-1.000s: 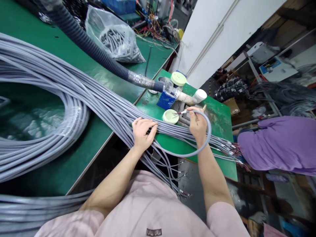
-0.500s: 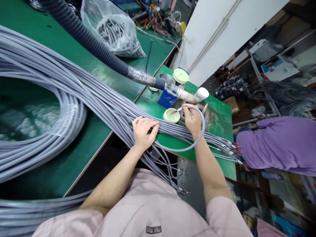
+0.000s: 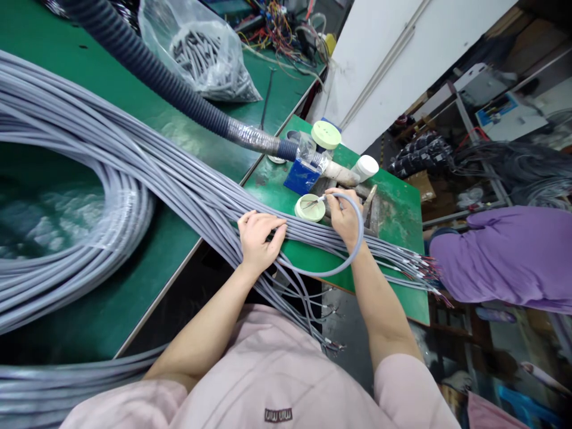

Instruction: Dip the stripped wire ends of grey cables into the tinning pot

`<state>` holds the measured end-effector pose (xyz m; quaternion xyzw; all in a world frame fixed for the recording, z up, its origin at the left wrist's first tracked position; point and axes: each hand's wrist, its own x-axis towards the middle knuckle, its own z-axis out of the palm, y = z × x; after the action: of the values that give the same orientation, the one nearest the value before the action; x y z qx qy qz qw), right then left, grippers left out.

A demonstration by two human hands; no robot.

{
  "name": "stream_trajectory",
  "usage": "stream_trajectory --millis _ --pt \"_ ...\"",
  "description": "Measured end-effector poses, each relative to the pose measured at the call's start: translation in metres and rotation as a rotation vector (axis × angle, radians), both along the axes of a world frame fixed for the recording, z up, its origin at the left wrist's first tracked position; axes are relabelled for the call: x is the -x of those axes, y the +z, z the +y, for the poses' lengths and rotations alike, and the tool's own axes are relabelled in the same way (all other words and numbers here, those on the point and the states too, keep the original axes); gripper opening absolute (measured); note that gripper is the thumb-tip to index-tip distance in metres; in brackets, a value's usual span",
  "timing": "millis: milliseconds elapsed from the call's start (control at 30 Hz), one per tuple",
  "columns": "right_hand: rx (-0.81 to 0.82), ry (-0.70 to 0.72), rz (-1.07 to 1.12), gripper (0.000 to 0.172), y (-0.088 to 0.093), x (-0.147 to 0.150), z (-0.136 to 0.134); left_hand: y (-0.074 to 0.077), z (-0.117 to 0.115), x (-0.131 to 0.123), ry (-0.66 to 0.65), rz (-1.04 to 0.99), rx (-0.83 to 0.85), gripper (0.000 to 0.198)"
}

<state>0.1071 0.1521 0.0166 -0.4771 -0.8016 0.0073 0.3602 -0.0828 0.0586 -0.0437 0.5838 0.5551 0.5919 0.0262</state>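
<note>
A grey cable's stripped end (image 3: 319,199) is pinched in the narrow grip of the right hand (image 3: 344,219) over a pale green lid (image 3: 309,208) on the worktop (image 3: 313,262); the left hand (image 3: 261,241) lies spread on the cable bundle (image 3: 201,202). Fine exposed wires could be bent if the sprung loop slips.

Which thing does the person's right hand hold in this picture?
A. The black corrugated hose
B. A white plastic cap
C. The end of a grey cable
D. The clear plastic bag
C. The right hand pinches the end of a grey cable, whose thin wires stick out above a pale green round lid.
</note>
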Motion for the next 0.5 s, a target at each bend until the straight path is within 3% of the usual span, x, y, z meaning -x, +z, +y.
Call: stream_trajectory --millis 133,300,500 --pt "-0.030 -0.039 0.007 0.025 0.017 -0.008 -0.005 -0.001 -0.001 0.000 0.017 0.000 0.020 0.014" --pt "-0.099 -0.154 0.006 0.026 0.036 -0.040 -0.006 -0.003 -0.001 0.000 0.024 -0.015 -0.034 0.010" --pt "-0.111 -0.280 -0.020 0.026 0.026 -0.082 0.012 -0.006 -0.001 -0.001 -0.005 -0.067 -0.086 0.006"
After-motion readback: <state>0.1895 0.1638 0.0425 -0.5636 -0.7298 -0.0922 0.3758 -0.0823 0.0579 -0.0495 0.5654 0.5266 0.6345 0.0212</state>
